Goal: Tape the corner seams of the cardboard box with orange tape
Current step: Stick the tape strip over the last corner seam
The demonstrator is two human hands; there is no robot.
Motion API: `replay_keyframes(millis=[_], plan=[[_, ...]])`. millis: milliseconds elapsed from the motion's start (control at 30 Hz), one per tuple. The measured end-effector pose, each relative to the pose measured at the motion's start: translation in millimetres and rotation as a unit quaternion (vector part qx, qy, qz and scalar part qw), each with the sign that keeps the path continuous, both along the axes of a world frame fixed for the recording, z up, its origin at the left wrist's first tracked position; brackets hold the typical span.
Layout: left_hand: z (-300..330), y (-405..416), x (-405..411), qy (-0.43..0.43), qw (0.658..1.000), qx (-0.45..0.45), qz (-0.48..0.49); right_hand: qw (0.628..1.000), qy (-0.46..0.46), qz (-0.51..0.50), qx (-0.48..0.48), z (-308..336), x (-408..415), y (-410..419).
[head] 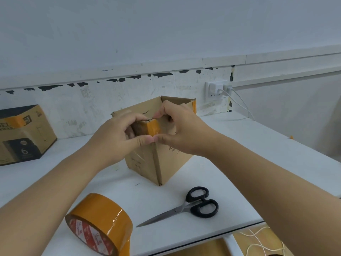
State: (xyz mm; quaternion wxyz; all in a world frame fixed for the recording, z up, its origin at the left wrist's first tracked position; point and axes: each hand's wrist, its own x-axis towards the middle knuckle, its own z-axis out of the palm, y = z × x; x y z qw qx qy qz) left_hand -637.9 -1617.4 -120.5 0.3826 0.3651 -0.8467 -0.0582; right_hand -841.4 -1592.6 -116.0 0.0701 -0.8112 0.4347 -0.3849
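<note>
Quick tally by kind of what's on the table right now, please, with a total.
Cardboard boxes: 2, the open cardboard box being taped and a printed box at left
Orange tape rolls: 1
Scissors: 1
Total: 4

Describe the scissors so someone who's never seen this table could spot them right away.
On the white table, look in front of the open cardboard box, toward the near edge. The scissors lie flat and closed there, to the right of the orange tape roll. They are the only metal thing on the table: black loop handles, silver blades pointing toward the roll.
</note>
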Motion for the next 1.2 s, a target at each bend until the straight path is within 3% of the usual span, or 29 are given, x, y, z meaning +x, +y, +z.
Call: replay_keyframes(millis=[467, 767, 1000, 1200], plan=[[13.1, -7.1, 7.1, 0.026, 0.99, 0.09, -0.103, 0.994, -0.088, 0.049, 0.033, 3.6, -3.3, -4.5], [17.0, -7.4, 7.3, 0.02, 0.99, 0.113, -0.088, 0.991, -0.115, 0.048, 0.041, 4.0, -0.7, -5.7], [14.2, -5.9, 3.7, 0.076, 0.983, 0.135, -0.102, 0.992, -0.121, 0.032, 0.033, 2.6, 3.4, -4.7], [14.6, -0.8, -1.6, 0.05, 0.989, 0.125, -0.052, 0.994, -0.111, 0.019, 0.011, 2.0, 6.8, -3.5]])
